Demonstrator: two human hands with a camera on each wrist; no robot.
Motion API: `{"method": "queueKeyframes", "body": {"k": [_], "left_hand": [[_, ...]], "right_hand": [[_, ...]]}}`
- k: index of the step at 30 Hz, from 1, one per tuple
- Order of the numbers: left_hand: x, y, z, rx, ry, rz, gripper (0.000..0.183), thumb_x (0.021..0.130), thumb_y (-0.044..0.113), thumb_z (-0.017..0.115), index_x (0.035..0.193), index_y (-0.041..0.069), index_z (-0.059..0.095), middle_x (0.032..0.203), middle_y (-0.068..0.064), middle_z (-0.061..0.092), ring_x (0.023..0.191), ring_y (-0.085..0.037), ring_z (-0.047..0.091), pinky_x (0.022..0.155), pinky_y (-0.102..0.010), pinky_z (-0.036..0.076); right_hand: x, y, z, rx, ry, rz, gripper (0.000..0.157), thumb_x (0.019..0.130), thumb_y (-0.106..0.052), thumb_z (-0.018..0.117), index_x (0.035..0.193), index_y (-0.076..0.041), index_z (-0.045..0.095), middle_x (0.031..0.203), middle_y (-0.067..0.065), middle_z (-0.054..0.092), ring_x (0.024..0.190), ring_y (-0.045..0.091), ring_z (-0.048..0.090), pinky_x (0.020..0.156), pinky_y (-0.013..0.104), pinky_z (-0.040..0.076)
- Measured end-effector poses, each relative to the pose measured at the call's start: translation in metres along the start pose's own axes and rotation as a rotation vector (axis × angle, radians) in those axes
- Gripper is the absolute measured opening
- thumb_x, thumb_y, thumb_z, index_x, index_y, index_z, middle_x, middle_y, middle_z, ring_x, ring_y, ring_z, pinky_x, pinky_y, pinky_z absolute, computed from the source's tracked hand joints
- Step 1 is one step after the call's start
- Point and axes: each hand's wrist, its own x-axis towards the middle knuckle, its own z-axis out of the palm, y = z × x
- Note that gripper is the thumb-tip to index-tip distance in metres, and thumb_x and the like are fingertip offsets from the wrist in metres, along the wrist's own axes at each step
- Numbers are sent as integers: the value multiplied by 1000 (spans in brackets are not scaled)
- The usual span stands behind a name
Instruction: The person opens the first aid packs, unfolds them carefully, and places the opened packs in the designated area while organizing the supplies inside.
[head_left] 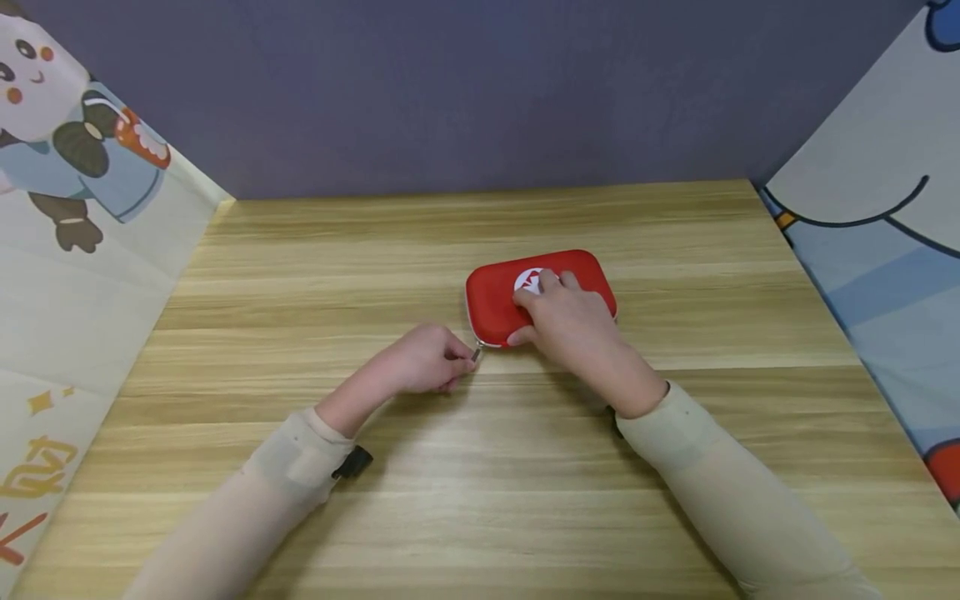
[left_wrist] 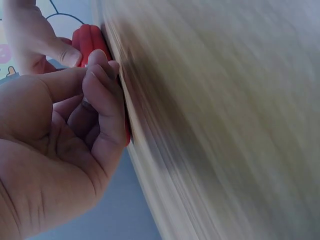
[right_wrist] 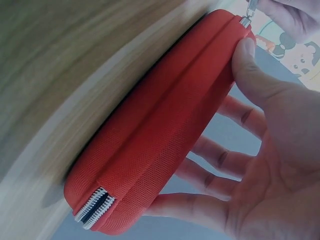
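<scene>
A red zip case with a white round emblem lies on the wooden table. My left hand is at its near left corner, thumb and forefinger pinching the metal zipper pull. My right hand holds the case, its fingers bent over the top and its thumb pressed against the near side, close to the slider. In the right wrist view, the silver zipper teeth at the other end stand apart with a dark gap between. The case's contents are hidden.
The wooden table extends around the case. A dark purple-grey wall borders its far edge. Cloths with cartoon prints hang at the left and right. A black piece sits at the left wrist.
</scene>
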Motion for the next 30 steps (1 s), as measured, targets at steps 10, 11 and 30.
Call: {"method": "queueKeyframes", "body": {"k": [10, 11, 30], "left_hand": [[2, 17, 11, 73, 30, 58, 37, 106, 18, 64, 69, 12, 64, 55, 8, 56, 54, -8, 54, 59, -24, 42], [3, 18, 12, 82, 34, 66, 38, 106, 18, 64, 69, 13, 64, 56, 8, 56, 54, -8, 53, 59, -24, 42], [0, 27, -29, 62, 26, -162, 38, 107, 42, 60, 114, 8, 75, 90, -7, 75, 79, -19, 66, 76, -35, 55]], "right_hand": [[-2, -2, -1, -11, 27, -11, 57, 91, -50, 82, 137, -20, 68, 140, 21, 59, 125, 40, 54, 79, 54, 63], [-2, -3, -1, -13, 32, -10, 56, 91, -50, 82, 137, -20, 68, 139, 21, 60, 124, 40, 55, 79, 54, 63], [1, 18, -14, 82, -104, -76, 60, 96, -8, 70, 153, -24, 59, 174, 10, 34, 166, 42, 14, 116, 91, 4]]}}
